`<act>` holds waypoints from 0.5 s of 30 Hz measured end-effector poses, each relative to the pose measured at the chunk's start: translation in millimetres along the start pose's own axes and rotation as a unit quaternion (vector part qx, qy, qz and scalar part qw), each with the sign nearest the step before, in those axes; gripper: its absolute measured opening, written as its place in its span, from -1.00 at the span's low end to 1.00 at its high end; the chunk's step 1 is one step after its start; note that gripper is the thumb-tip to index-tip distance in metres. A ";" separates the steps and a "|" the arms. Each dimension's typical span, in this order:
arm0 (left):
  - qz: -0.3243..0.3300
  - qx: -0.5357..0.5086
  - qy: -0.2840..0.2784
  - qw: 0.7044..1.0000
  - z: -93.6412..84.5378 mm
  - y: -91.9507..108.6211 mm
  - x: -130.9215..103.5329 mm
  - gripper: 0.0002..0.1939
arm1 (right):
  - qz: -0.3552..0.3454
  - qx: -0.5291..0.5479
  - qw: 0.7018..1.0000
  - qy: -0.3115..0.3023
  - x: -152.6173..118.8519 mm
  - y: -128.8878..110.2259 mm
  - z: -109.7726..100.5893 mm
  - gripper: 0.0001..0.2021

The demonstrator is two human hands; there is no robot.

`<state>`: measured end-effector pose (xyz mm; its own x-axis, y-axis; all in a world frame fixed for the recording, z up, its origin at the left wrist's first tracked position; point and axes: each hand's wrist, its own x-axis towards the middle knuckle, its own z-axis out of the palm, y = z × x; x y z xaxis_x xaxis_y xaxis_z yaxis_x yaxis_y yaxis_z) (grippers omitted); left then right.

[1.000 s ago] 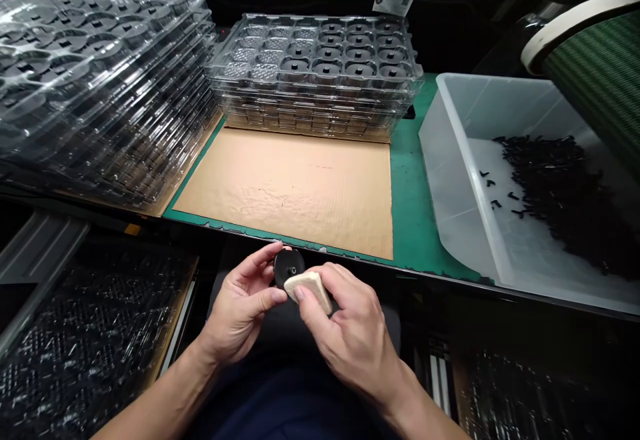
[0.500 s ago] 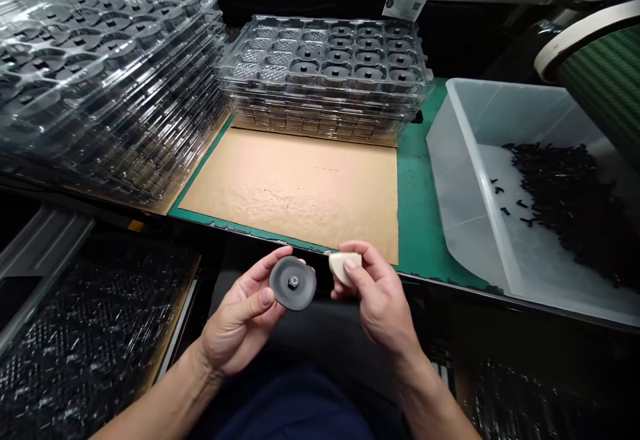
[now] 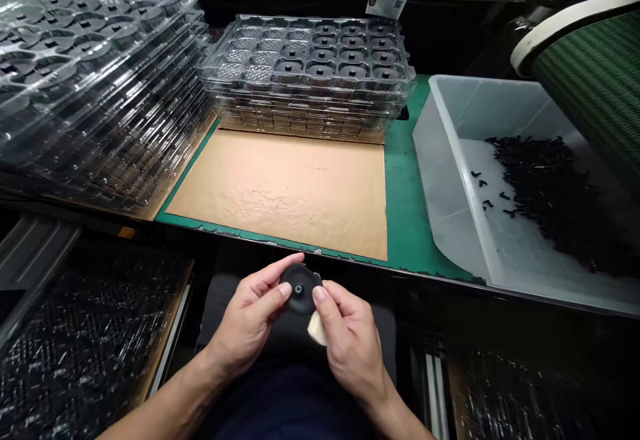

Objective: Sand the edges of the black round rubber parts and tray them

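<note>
A round black disc with a small metal-looking hub at its centre is held in front of my lap, below the table's front edge. My left hand pinches its left side between thumb and fingers. At the disc's right edge, the thumb and fingers of my right hand grip it too. A cream-coloured pad pokes out under my right hand, against its palm side and just below the disc. The fingers behind the disc are partly hidden.
Cardboard lies on the green table. Behind it stand stacked clear trays with black discs; a taller stack is at left. A translucent bin of small black parts stands right, beside a green belt.
My right hand has moved left and down and now grips the disc's right edge, with the cream pad lower in the hand. The disc is tilted differently. The camera view has shifted slightly.
</note>
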<state>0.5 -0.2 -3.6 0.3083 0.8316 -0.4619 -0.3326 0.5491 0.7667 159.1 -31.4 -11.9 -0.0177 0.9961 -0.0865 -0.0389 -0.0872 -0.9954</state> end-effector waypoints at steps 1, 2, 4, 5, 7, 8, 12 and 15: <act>0.012 -0.002 -0.013 1.000 1.3 -2.1 -0.6 -0.43 | 0.006 0.003 1.000 0.009 0.0 1.7 -0.2 -0.54; 0.024 0.002 -0.019 1.000 2.7 -4.1 -1.2 -0.38 | 0.004 0.004 1.000 0.012 -0.1 3.1 0.1 -0.55; 0.046 0.027 -0.004 0.999 5.4 -7.2 -1.9 -0.38 | -0.023 -0.004 1.000 -0.002 -1.2 4.2 2.2 -0.56; 0.052 0.041 0.013 0.998 6.4 -8.3 -1.8 -0.44 | -0.044 -0.011 0.999 -0.015 -2.1 4.3 3.8 -0.56; 0.054 0.064 0.049 0.995 8.0 -9.3 -0.9 -0.56 | -0.083 -0.025 0.995 -0.039 -4.5 4.2 7.0 -0.58; 0.053 0.071 0.066 0.994 8.8 -9.4 -0.2 -0.60 | -0.097 -0.036 0.994 -0.043 -5.8 4.2 8.2 -0.60; 0.026 0.043 0.105 0.993 12.5 -7.6 2.1 -0.63 | -0.130 -0.087 0.987 -0.025 -9.7 6.1 8.9 -0.67; -0.015 0.001 0.105 0.994 14.1 -4.3 3.6 -0.69 | -0.142 -0.088 0.986 -0.022 -11.0 9.1 7.2 -0.63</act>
<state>15.5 -0.8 -2.3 0.1252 0.8134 -0.5680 -0.3243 0.5746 0.7514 151.8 -43.3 -19.6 -0.0756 0.9780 0.1946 0.1257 0.2030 -0.9711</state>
